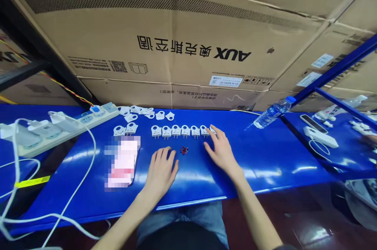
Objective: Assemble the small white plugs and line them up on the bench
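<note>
My left hand (161, 169) rests palm down on the blue table, fingers stretched out and nothing in them. My right hand (220, 149) reaches to the right end of a row of white two-pin plugs with round finger loops. Its fingertips lie on the end plug and partly cover it, while the thumb is spread apart. The neighbouring plug (204, 130) is just left of those fingers. Further along the row stands another plug (176, 130), pins toward me. Between my hands lies a small heap of red and dark parts (184, 150), too small to name.
A blurred-out pinkish flat item (125, 163) lies left of my left hand. More white plugs (131, 117) are scattered behind. A power strip (100, 115) with white cables (92, 140) occupies the left side. A water bottle (272, 113) lies right, before large cartons (191, 18).
</note>
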Available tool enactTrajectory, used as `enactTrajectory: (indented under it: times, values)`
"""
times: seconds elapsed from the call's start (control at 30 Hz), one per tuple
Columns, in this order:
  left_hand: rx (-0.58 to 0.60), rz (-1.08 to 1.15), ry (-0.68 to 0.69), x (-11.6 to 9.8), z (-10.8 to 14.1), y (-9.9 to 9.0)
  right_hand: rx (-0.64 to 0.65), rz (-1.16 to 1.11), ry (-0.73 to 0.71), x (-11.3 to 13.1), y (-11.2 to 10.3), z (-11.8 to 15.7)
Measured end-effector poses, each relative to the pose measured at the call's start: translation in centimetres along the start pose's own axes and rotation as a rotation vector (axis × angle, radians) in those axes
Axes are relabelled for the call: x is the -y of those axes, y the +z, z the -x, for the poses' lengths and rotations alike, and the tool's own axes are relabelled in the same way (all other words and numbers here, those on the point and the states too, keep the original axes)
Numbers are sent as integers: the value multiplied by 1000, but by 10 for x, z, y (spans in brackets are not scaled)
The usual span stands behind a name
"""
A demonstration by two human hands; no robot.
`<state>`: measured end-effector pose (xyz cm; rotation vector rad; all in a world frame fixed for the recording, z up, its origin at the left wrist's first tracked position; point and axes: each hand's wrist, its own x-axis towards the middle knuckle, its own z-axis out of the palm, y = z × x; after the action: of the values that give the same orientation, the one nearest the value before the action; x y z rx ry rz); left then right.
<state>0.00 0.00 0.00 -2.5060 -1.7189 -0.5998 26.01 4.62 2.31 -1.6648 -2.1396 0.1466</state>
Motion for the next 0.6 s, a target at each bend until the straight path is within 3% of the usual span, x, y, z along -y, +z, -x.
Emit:
enactTrajectory:
  times: [0.13,0.3,0.43,0.6]
  values:
    - [30,7,31,-1,-17,5,112,21,-8,-32,-16,-42]
    - [42,44,46,-6,-32,16,278,-46,-8,-52,-25,-80]
    - [48,86,52,-7,-39,21,369,-78,69,-66,-24,-85]
    - [67,138,48,-3,-40,24,435,-100,51,-89,-23,-75]
